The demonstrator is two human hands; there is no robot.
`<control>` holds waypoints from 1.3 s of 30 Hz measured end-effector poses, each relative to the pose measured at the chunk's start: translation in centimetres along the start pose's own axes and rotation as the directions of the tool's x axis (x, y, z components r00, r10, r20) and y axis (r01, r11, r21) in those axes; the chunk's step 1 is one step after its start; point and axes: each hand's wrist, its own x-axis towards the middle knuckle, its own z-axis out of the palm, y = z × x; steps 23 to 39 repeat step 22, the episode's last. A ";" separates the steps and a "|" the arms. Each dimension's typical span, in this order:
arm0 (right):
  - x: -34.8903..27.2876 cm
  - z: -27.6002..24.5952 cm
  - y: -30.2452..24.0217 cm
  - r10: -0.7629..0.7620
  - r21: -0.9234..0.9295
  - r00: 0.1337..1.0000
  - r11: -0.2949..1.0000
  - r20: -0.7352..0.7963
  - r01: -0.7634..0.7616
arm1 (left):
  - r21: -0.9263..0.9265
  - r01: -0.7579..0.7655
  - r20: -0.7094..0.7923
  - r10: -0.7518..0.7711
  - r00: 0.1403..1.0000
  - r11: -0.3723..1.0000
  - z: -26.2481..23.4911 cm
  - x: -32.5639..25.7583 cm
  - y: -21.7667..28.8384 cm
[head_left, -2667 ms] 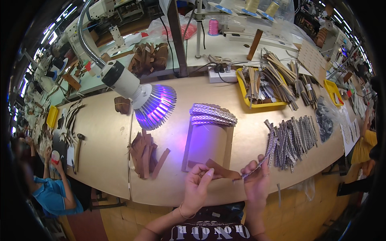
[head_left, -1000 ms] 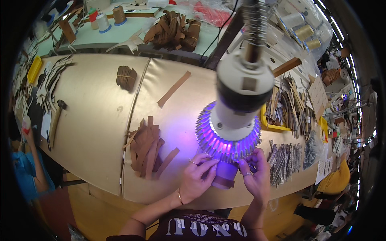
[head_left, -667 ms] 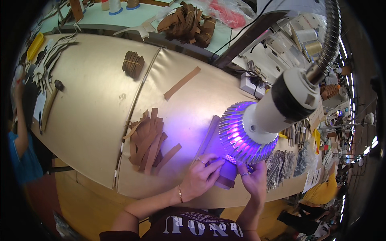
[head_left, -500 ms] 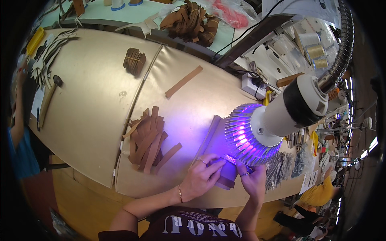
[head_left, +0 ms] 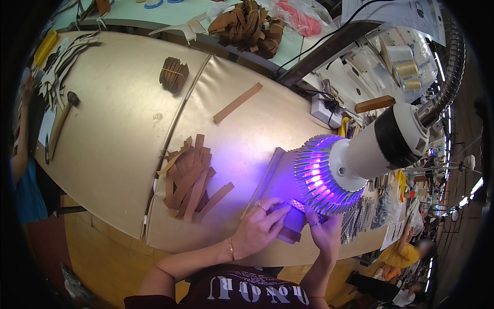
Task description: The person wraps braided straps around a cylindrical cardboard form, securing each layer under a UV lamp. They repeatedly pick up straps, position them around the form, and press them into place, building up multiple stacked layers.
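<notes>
Under the violet light of a work lamp (head_left: pixel 329 175), my left hand (head_left: pixel 260 229) and my right hand (head_left: pixel 325 232) pinch a small strip with a chequered look (head_left: pixel 297 205) from its two sides. Glare and my fingers hide its ends. Just below it, between my hands, is a smooth block-like piece (head_left: pixel 293 224), with a short brown strip (head_left: pixel 289 236) along its near edge. A flat board or slab (head_left: pixel 272 170) lies on the table beyond my left fingers. Left of my hands is a loose heap of brown leather-like strips (head_left: pixel 188 177).
One brown strip (head_left: pixel 237 103) lies apart on the gold table cover (head_left: pixel 118 123), near a banded bundle (head_left: pixel 174 74). A hammer (head_left: pixel 64 123) and pale strips (head_left: pixel 56 77) lie far left, beside another person's arm (head_left: pixel 23 123). The lamp's flexible neck (head_left: pixel 453 72) rises at right.
The view has shifted slightly, so the lamp appears a little farther right. Both my hands keep their pinch on the chequered strip in nearly the same place.
</notes>
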 end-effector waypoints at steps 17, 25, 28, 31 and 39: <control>0.6 -0.1 -0.5 0.042 -0.028 0.999 0.999 0.011 -0.041 | 0.014 -0.009 -0.018 0.009 1.000 1.000 0.3 0.0 -0.1; 0.7 0.1 -0.8 0.012 0.078 1.000 0.997 0.021 -0.014 | -0.043 0.043 -0.021 -0.044 0.999 0.998 0.3 0.1 -0.5; 0.7 0.1 -0.8 0.012 0.078 1.000 0.997 0.021 -0.014 | -0.043 0.043 -0.021 -0.044 0.999 0.998 0.3 0.1 -0.5; 0.7 0.1 -0.8 0.012 0.078 1.000 0.997 0.021 -0.014 | -0.043 0.043 -0.021 -0.044 0.999 0.998 0.3 0.1 -0.5; 0.7 0.1 -0.8 0.012 0.078 1.000 0.997 0.021 -0.014 | -0.043 0.043 -0.021 -0.044 0.999 0.998 0.3 0.1 -0.5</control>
